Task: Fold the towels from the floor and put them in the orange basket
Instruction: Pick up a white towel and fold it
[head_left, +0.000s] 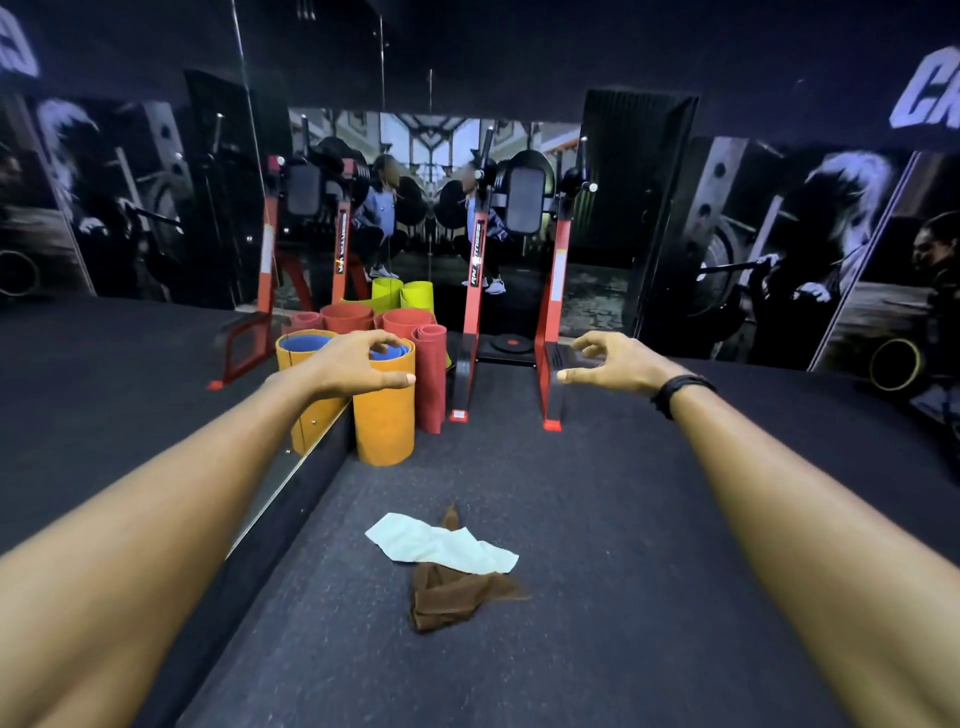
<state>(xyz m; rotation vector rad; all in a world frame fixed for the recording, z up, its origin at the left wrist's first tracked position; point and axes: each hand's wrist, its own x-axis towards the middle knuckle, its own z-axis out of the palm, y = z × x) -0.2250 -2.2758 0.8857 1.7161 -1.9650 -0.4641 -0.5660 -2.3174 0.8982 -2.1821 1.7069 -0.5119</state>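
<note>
Left hand (358, 364) is extended forward at arm's length, fingers loosely spread and lightly curved, holding nothing; right hand (613, 361) is likewise extended, fingers apart and empty, with a dark band at the wrist. Both hands sit well above and beyond the white towel (441, 543), neither touching it. The white towel lies crumpled and unfolded on the dark floor (649, 597), draped across a brown towel (457, 597), which is bunched beneath it and shows on both its near and far sides. The two towels are in contact and form one small heap. Beyond the white towel, towards the mirrored wall, stand rolled mats (384, 415) in orange, red and yellow-green, and a red machine frame (550, 332) just beside them to the right. No orange basket can be identified with confidence; the orange cylinders appear to be mats. Assessment: the task appears to be at its outset. Neither towel is folded, lifted or stowed. Outstanding: pick up each towel, fold it, locate the basket, deposit both.
</note>
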